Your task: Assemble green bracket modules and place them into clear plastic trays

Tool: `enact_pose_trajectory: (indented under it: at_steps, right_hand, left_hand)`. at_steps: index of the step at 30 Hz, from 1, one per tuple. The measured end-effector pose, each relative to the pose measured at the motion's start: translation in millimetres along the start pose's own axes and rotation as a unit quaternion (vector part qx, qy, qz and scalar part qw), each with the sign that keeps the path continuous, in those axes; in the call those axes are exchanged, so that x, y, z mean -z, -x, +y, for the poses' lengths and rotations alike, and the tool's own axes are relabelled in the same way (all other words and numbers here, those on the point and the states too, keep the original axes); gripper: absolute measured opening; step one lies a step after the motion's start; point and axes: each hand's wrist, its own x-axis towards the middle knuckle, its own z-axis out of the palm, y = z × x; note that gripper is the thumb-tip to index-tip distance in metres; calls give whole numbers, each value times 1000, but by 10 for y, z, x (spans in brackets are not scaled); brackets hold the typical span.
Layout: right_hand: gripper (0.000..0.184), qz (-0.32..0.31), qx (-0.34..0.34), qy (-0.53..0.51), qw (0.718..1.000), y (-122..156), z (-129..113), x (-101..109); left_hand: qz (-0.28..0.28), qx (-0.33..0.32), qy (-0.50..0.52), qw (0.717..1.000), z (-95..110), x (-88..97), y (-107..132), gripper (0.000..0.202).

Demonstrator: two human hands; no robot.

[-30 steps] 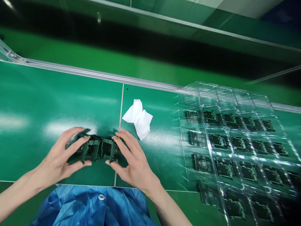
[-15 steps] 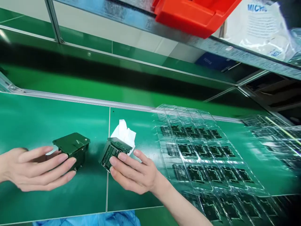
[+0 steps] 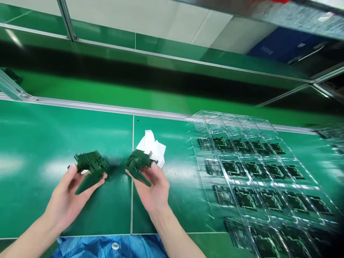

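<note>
My left hand (image 3: 63, 206) has its fingers and thumb around a dark green circuit board assembly (image 3: 92, 163), a blocky piece with a flat board jutting toward me. A similar green circuit board assembly (image 3: 137, 160) is gripped in my right hand (image 3: 154, 188), its slotted side turned up. Both pieces are held just above the green table (image 3: 113, 211), apart from each other. Behind the right piece lies a crumpled white tissue (image 3: 153, 145), partly covered by it. Palms and fingers hide the undersides of both pieces.
Clear plastic trays (image 3: 236, 116) holding several rows of dark green boards (image 3: 244, 197) fill the right side. A metal rail (image 3: 113, 108) runs along the table's back edge. Overhead at the upper right is a metal shelf edge (image 3: 303, 18). Below the front edge shows a blue garment (image 3: 107, 247).
Both hands have turned palm-up, rotating the boards. My left fingers, earlier spread beside their piece, now grip it. The right piece is tilted differently. The view has shifted, so the red bin is nearly gone.
</note>
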Motion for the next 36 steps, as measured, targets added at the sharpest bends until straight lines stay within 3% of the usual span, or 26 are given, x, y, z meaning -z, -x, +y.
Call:
enact_pose_trajectory:
  at_steps: [2,4,7,9,11,13,15,17,19,21,24,26,28,30,33,36]
  right_hand:
    - [23,56,-101,-119,986,-34,80,-96]
    - [24,89,-166,-192,963,-58,135,-166]
    - [27,88,-222,-240,941,-59,176,-219]
    - [27,66,-219,-227,946,-45,175,-215]
    - [28,18,-162,-159,974,-27,149,-174]
    - [37,-48,-59,-35,996,-8,112,-90]
    - [48,-102,52,114,987,9,90,23]
    - [54,-144,147,249,946,24,99,140]
    - [58,-169,226,339,898,37,136,236]
    - [60,-180,283,384,860,51,173,297]
    - [60,-173,329,430,823,77,159,344]
    - [61,-162,343,464,800,103,87,378]
    - [62,-140,340,496,787,140,-20,432]
    - [61,-109,325,521,782,191,-134,506]
    - [58,-58,297,540,785,298,-265,631]
    - [56,-18,273,542,794,413,-327,738]
  left_hand:
    - [28,102,160,981,-28,-179,50,40]
    - [47,148,246,957,-55,-324,76,34]
    - [56,174,280,942,-110,-409,92,34]
    - [44,143,237,960,-134,-340,69,40]
    - [32,44,118,991,-127,-151,-13,51]
    - [31,-90,-79,992,-89,135,-159,62]
    - [44,-183,-309,932,-33,451,-333,71]
    - [26,-235,-449,862,19,711,-464,75]
    - [-18,-275,-512,813,52,850,-486,81]
    - [-39,-332,-539,773,64,842,-386,87]
    - [-44,-448,-525,722,66,567,-135,76]
    - [-92,-515,-505,686,70,249,-39,61]
    - [-164,-538,-516,646,70,-118,-76,46]
    - [-233,-492,-547,636,42,-482,-235,29]
    - [-335,-381,-585,633,-111,-953,-549,31]
    - [-398,-332,-575,633,-389,-1298,-769,27]
